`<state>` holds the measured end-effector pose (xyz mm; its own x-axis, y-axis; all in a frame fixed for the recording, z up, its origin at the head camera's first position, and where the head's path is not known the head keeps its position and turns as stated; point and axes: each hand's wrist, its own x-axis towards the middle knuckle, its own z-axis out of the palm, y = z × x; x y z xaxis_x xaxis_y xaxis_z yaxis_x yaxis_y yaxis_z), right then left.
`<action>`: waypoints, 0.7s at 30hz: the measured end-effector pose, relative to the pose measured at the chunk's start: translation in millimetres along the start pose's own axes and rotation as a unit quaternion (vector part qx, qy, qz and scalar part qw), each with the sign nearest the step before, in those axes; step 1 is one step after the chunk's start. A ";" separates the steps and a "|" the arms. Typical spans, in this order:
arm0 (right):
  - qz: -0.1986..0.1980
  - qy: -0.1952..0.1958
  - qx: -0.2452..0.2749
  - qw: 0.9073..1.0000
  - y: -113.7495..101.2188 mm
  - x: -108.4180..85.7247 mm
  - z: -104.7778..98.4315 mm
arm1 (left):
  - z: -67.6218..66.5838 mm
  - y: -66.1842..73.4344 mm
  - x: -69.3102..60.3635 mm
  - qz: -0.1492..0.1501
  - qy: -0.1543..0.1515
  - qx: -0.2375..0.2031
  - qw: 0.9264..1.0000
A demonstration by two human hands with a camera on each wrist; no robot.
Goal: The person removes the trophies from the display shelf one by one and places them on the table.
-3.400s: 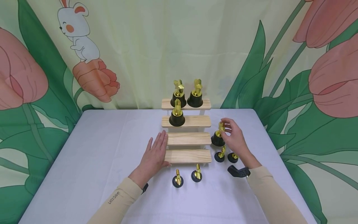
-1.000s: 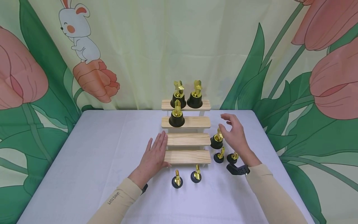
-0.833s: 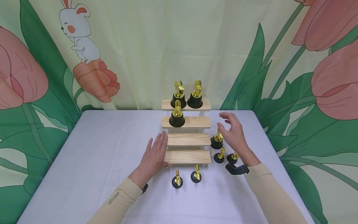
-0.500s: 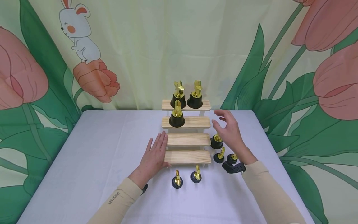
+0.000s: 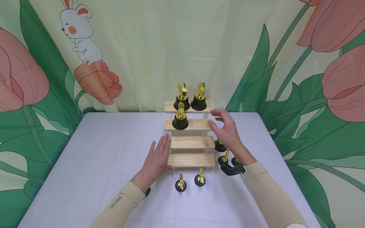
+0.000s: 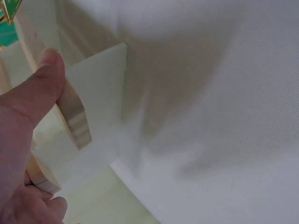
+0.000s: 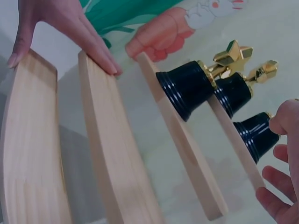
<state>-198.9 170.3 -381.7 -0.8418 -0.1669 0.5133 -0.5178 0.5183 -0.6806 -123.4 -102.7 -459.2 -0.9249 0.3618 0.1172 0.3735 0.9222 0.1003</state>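
Note:
A stepped wooden stand (image 5: 196, 142) occupies the middle of the table. My left hand (image 5: 156, 158) rests, fingers straight, against its left end; in the left wrist view the thumb (image 6: 44, 86) touches a step. Two gold star trophies with black bases, one left (image 5: 182, 100) and one right (image 5: 198, 103), stand on the top step. A third trophy (image 5: 180, 122) is on the left of the second step. My right hand (image 5: 228, 134) hovers near that step's right end, fingers loosely curved, holding nothing. Below it, partly hidden, a large trophy (image 5: 219, 147) stands on the table.
Two small trophies, one left (image 5: 181, 184) and one right (image 5: 200, 179), stand before the stand. Two more, one nearer the stand (image 5: 223, 159) and one half hidden by the wristband (image 5: 234, 161), are at its right. A printed curtain (image 5: 142, 63) hangs behind the table.
My right hand held the large trophy at the right earlier, then let go of it and moved left towards the second step. The trophy stays on the table. The left hand has not moved.

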 end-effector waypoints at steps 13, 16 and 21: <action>0.015 -0.025 0.070 0.997 -14.0 10.0 13.8 | 0.2 -0.1 -0.8 0.000 -0.001 -0.003 1.000; 0.017 -0.028 0.095 0.995 -17.0 12.1 16.1 | 0.0 0.1 -0.7 0.000 -0.001 -0.004 1.000; 0.018 -0.031 0.129 0.991 -20.6 15.2 19.8 | -0.8 0.5 -0.2 -0.003 -0.006 -0.006 1.000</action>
<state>-204.0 140.5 -370.2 -0.8636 -0.2082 0.4592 -0.5031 0.2942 -0.8126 -123.0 -102.4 -458.4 -0.9278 0.3579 0.1052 0.3687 0.9226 0.1134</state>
